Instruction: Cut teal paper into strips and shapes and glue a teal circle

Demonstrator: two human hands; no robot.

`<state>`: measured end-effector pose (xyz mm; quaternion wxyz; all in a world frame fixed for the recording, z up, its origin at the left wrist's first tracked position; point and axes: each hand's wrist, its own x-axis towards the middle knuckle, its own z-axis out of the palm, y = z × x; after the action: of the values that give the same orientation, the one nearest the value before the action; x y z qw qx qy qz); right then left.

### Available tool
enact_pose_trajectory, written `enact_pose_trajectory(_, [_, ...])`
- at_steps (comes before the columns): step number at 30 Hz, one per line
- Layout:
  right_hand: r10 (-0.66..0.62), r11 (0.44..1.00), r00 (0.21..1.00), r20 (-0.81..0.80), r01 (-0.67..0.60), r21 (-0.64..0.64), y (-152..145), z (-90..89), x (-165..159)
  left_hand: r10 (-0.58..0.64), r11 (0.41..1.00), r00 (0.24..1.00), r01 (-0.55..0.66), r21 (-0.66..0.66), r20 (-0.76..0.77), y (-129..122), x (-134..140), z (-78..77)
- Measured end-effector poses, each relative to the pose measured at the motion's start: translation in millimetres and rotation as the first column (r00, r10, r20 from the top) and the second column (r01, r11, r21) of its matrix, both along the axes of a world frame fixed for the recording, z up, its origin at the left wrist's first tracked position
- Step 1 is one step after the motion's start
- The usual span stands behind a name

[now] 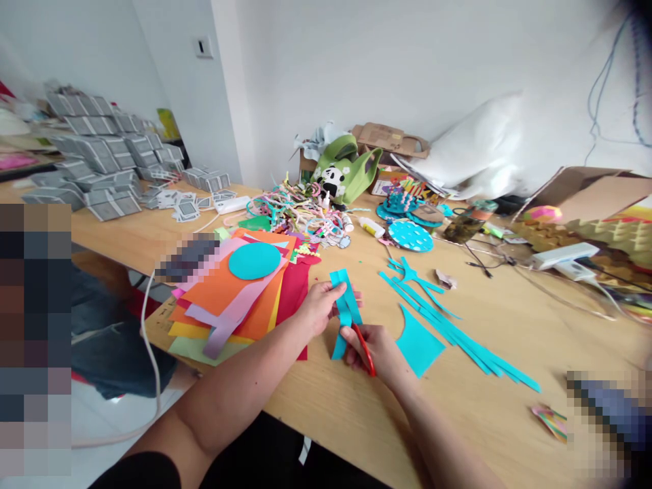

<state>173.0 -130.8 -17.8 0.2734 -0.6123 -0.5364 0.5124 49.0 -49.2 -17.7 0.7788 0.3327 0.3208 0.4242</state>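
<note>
A bright blue felt-like strip [349,296] is pinched at its upper part in my left hand [320,307]. Its lower end hangs folded or doubled beside my right hand [375,348]. The fingers of that hand are wrapped round scissors with red handles [365,351] and also touch the strip; the blades are mostly hidden. To the right lie long narrow blue strips [458,336] and a blue offcut [418,343] with a curved edge. Left of my hands is a pile of coloured sheets [219,295], topped by a blue disc [255,261].
Behind the sheets spreads a heap of small craft pieces [305,214] beside a green bag [349,166]. A dotted blue disc [410,236], a jar [468,219] and a white power strip [565,257] stand farther right. Grey boxes [96,149] are stacked at left. A person sits at the left edge.
</note>
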Motion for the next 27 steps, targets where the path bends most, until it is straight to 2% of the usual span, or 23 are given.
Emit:
enact_pose_trajectory(22, [-0.047,0.999,0.998,0.036,0.048,-0.01,1.5,3.3,-0.8,-0.005,0.999,1.0,0.005,-0.05,-0.017,-6.7,4.2,3.7])
enact_pose_trajectory(27, [-0.053,0.998,0.998,0.037,0.054,-0.021,1.4,4.5,-0.9,-0.011,0.998,1.0,0.012,-0.056,0.018,-8.1,4.6,4.7])
